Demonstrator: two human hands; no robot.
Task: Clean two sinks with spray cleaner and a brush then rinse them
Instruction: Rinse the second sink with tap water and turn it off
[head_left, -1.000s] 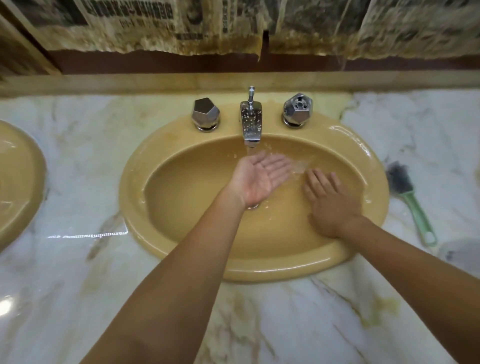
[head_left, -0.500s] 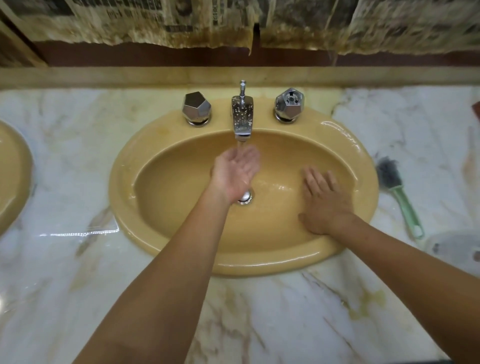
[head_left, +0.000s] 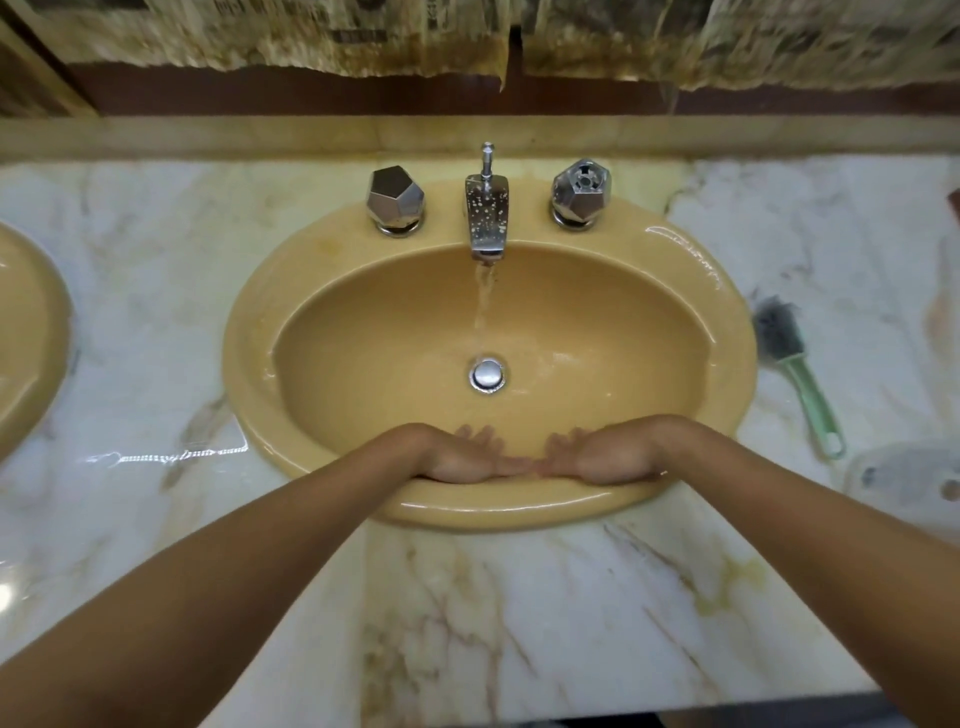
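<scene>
Left hand drawn back from under the tap, right hand shifted inward, both now laid against the sink's near wall, fingertips nearly met, drain uncovered.

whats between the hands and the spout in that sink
In the head view: the chrome drain stopper and the running water stream; otherwise bare wet basin.

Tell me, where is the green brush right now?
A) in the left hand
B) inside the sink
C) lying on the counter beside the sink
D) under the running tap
C: the brush lies on the marble counter to the right of the sink, while the left hand and right hand rest flat inside the basin, holding nothing.
</scene>
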